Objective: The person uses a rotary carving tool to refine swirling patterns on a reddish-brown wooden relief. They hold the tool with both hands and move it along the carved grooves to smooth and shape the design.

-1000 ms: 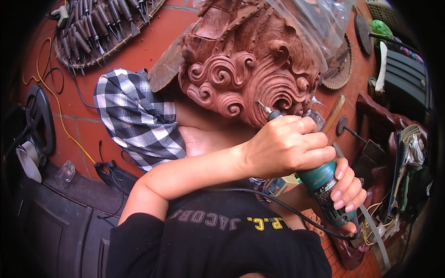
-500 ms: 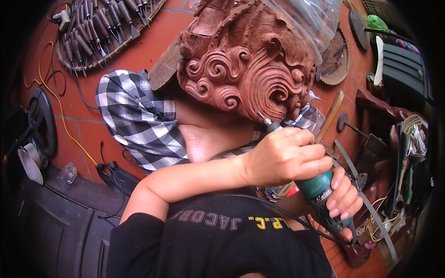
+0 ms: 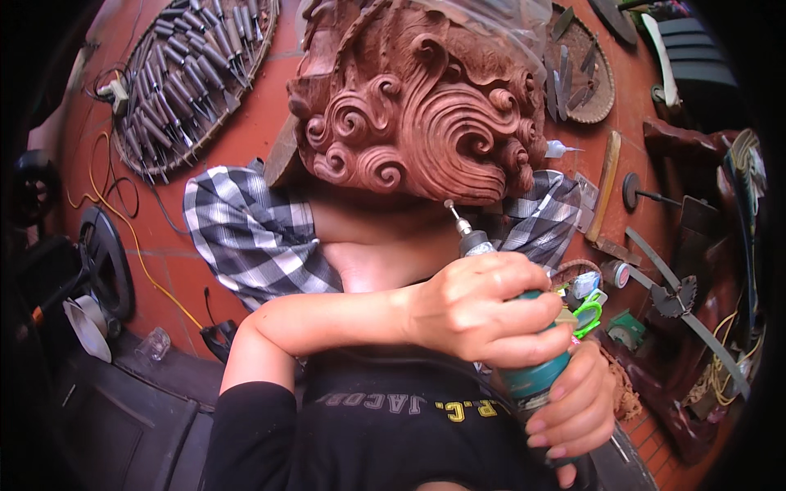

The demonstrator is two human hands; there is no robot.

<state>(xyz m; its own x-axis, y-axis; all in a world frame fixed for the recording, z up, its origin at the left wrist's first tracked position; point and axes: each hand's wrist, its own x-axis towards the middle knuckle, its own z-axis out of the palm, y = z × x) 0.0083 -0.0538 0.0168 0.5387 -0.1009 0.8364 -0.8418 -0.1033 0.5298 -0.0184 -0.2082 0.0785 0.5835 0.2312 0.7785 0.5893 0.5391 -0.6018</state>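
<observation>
A teal and black handheld rotary grinder (image 3: 524, 378) slants across my lap, its thin metal bit pointing up and away from me. My left hand (image 3: 495, 307) is wrapped round its front half. Behind it, my right hand (image 3: 577, 401) grips the rear of the body. The bit's small tip lies close to the lower edge of a reddish-brown wood carving (image 3: 434, 123), full of deep swirls and curling waves; whether it touches, I cannot tell. The carving rests in front of my folded legs, with clear plastic sheeting (image 3: 512, 24) over its far right side.
A woven tray of wooden-handled chisels (image 3: 184, 90) lies far left, a smaller basket with flat blades (image 3: 585, 74) far right. At right are a wooden mallet-like stick (image 3: 604, 186), green-handled scissors (image 3: 588, 315) and a metal strap (image 3: 720, 352). A yellow cord (image 3: 135, 245) crosses the floor at left.
The view has shifted, and the carving sits more upright in it. Both hands and the grinder appear further left and lower. More of the bit shows, now beneath the carving's lower edge.
</observation>
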